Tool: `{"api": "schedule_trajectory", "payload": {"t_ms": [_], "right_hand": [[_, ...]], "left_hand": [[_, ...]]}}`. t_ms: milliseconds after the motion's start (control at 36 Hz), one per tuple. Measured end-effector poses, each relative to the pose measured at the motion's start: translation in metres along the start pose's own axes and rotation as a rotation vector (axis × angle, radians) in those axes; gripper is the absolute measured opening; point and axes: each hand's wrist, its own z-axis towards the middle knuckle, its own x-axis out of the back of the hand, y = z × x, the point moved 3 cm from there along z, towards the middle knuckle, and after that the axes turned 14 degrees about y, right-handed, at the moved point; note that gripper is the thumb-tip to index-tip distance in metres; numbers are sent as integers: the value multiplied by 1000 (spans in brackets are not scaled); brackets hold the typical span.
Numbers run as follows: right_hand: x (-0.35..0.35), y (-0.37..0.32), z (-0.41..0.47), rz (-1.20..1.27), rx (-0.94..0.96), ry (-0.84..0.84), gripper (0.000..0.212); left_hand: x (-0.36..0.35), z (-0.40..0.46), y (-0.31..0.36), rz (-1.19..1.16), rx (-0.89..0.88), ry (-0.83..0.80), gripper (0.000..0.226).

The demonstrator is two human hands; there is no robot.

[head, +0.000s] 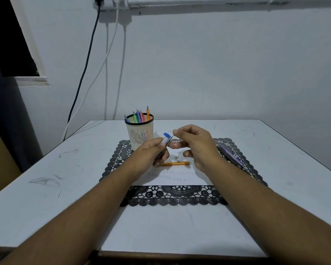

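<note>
The bench carries a black lace mat, and on the mat lies a sheet of paper. The pen cup stands at the mat's far left corner — I place everything else from it. My left hand hangs just in front and to the right of the cup, fingers curled round a clear lead tube. The tube's long axis slants up and away from me, its blue cap topmost, beside the cup's right wall. My right hand is farther right of the cup, thumb and forefinger pinched on a thin dark lead at the tube's capped end. So the hands meet tip to tip, each clamped on its own piece. The orange pencil lies flat on the paper, nearer me than the cup and to its right, long axis running left to right — directly below both hands. I judge the lead goes there next, and my right hand, which carries it, need only drop.
</note>
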Motion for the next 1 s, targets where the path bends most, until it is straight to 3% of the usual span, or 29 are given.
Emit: {"api": "schedule_trajectory", "payload": {"t_ms": [1000], "right_hand": [[0, 2, 5, -6, 40, 29, 9]], "left_hand": [[5, 10, -12, -36, 23, 4, 37]]}}
